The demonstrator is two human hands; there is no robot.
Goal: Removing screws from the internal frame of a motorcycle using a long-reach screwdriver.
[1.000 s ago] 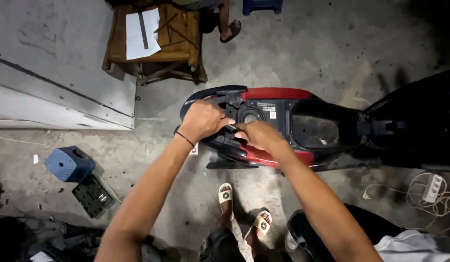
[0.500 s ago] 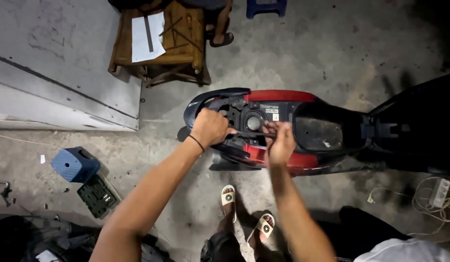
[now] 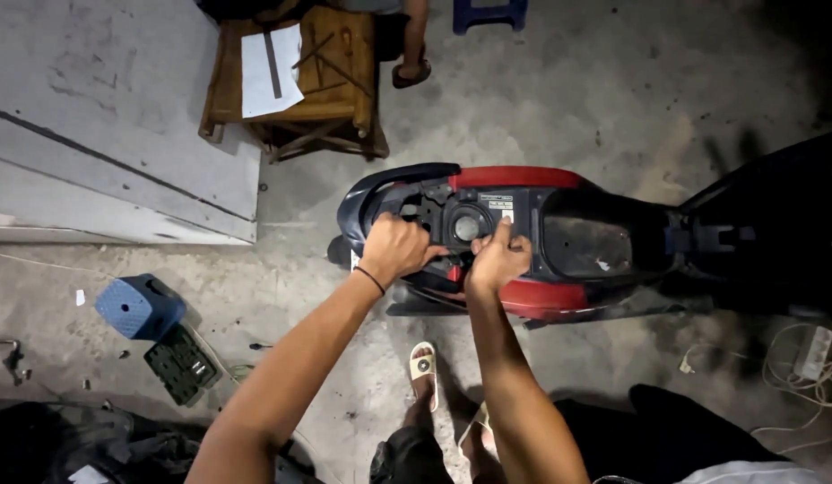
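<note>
Right hand (image 3: 498,260) shifted up since earlier frame, grip apparently pinching small part beside round filler cap (image 3: 467,226); left hand (image 3: 394,248) closed on black tail panel (image 3: 394,186) of red scooter (image 3: 524,177)

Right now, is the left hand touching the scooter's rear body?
Touching. The head view shows the left hand gripping the black frame of the scooter's rear body, with no gap visible.

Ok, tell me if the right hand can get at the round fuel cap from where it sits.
Probably yes. The right hand rests on the scooter's open frame just below and right of the round fuel cap, and nothing lies between them. The left hand grips the black panel further left, clear of that path.
</note>
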